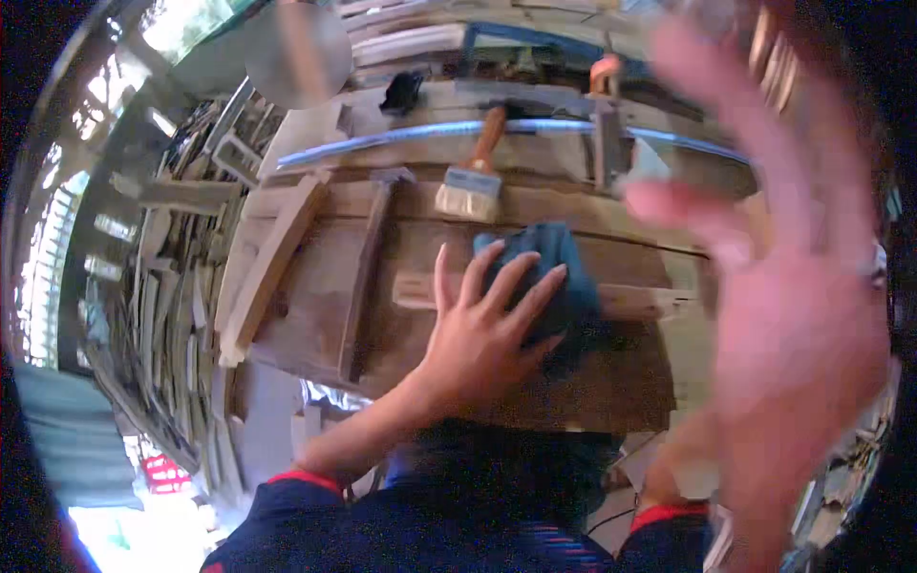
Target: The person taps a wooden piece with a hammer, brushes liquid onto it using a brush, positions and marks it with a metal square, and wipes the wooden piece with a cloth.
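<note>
My left hand (487,329) lies with its fingers spread over a crumpled dark blue cloth (554,253), touching its near left side. Under the cloth runs a narrow light wood strip (630,301), lying crosswise on the brown wooden bench top (611,382). Close to the camera on the right, my right hand (793,315) is raised and blurred. Its thumb and fingers stand apart, and nothing shows between them. Just beyond the cloth sits a paintbrush (470,191) with a wooden handle and pale bristles.
Left of the cloth lie a dark wood bar (366,277) and a curved wooden piece (277,267). A long blue rod (382,143) crosses the back, near an orange-tipped clamp-like tool (607,115). Stacked wood offcuts (177,306) fill the left side.
</note>
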Available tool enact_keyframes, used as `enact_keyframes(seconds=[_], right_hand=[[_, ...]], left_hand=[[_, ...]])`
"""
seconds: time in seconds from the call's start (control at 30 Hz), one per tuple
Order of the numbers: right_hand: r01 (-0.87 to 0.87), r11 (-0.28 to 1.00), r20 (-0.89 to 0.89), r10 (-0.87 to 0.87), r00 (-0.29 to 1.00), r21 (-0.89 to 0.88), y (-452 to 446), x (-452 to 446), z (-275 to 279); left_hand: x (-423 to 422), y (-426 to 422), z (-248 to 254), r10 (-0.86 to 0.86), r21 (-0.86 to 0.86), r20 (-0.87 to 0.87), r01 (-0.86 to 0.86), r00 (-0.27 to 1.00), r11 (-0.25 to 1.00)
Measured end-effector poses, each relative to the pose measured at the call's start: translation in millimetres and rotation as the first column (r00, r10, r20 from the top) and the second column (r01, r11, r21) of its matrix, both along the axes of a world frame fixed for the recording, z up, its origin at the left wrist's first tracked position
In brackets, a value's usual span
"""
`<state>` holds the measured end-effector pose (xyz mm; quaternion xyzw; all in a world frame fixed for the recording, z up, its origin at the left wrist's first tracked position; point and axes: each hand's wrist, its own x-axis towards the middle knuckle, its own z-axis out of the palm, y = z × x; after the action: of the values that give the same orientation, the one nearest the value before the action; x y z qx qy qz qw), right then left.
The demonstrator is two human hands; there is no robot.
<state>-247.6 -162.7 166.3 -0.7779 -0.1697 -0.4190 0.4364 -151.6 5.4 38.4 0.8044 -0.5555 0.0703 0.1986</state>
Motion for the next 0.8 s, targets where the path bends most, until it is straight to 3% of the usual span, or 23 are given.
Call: enact_keyframes(seconds=[0.13,0.33,0.47,0.67,0.77,0.8], right_hand=[[-0.1,0.993,-0.066,0.096,0.993,-0.056,-1.9,4.1,0.5],[-0.15,0.983,-0.138,0.135,0.981,-0.102,6.9,20.9,-2.8],[-0.19,0.973,-0.19,0.164,0.968,-0.132,20.4,33.3,-2.6],[-0.222,0.952,-0.271,0.161,0.949,-0.209,6.8,35.8,-1.3],[-0.197,0.924,-0.328,0.084,0.941,-0.328,-9.7,32.3,-14.9],[0.024,0.892,-0.427,-0.239,0.872,-0.452,0.9,26.1,-19.4]], left_hand=[[4.5,5.1,-3.2,-0.011,-0.033,-0.01,0.011,1.0,0.999],[22.1,43.0,8.5,0.14,0.125,0.046,-0.144,0.989,0.982],[26.9,57.3,11.7,0.161,0.151,0.014,-0.161,0.987,0.975],[9.0,41.9,-5.0,0.243,-0.09,-0.026,-0.244,0.97,0.966],[6.9,39.3,-10.2,0.261,-0.194,0.014,-0.254,0.965,0.948],[19.2,39.6,-17.5,0.267,-0.202,0.002,-0.262,0.964,0.944]])
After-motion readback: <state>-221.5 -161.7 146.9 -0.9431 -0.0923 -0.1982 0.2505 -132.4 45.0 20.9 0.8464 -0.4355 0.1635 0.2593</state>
